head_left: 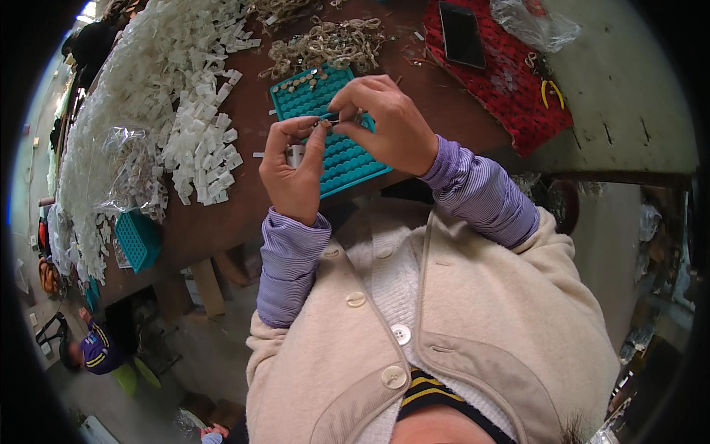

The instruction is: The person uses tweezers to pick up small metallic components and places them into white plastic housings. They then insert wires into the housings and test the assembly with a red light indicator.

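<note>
Both hands meet over a teal ridged tray [349, 159] on the table. My left hand [294, 174] is closed, its thumb and index fingertip pinching a small brownish piece [325, 123], too small to name. A small white piece [295, 155] shows inside the curl of the same hand. My right hand [392, 122] is closed in a pinch beside that fingertip; a small dark, shiny bit shows between its fingers, mostly hidden. Several small round gold-coloured pieces [305, 80] lie on the tray's far left part.
A large heap of clear-white plastic tags [200, 126] covers the table's left. Tangled beige cords [333, 44] lie beyond the tray. At right, a dark phone [462, 35] and yellow-handled pliers [552, 95] rest on red cloth [510, 103]. A teal basket [137, 240] is at the left edge.
</note>
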A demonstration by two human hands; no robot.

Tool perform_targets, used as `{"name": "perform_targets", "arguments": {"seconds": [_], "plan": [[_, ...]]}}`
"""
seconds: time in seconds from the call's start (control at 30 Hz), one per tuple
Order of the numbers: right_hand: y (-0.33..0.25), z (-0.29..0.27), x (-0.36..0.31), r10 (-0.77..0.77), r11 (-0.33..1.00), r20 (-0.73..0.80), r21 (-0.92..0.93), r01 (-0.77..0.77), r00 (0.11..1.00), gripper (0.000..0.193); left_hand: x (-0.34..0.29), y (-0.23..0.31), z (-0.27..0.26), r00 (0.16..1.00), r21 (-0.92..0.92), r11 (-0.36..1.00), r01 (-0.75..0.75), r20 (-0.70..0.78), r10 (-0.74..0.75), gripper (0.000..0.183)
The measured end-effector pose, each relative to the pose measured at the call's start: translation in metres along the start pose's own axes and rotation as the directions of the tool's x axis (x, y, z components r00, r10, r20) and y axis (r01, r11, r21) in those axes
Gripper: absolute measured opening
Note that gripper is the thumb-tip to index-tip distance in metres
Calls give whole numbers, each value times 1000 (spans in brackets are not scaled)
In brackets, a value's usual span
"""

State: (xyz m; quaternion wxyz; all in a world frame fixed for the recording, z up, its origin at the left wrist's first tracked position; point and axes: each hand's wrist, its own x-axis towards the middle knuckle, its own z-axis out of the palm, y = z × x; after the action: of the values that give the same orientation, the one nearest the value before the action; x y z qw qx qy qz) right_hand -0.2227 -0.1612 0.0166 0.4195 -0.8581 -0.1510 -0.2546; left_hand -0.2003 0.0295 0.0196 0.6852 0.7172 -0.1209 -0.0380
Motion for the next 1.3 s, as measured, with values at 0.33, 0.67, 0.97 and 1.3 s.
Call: {"name": "perform_targets", "arguments": {"seconds": [0.33,0.67,0.97,1.3], "plan": [[4,-11,-4,-227,945,-14,-244,217,974,10,4,10,7,995,57,998,-17,96,12,22],[33,-36,28,-76,997,-40,-23,75,996,8,149,-6,-97,969,969,196,-151,106,221,30],[-2,-21,19,299,809,68,512,-291,952,6,196,-19,-101,956,945,269,-188,114,269,24],[-37,17,19,-44,950,-125,301,80,991,13,29,32,-37,997,-111,992,56,58,-50,20]]}}
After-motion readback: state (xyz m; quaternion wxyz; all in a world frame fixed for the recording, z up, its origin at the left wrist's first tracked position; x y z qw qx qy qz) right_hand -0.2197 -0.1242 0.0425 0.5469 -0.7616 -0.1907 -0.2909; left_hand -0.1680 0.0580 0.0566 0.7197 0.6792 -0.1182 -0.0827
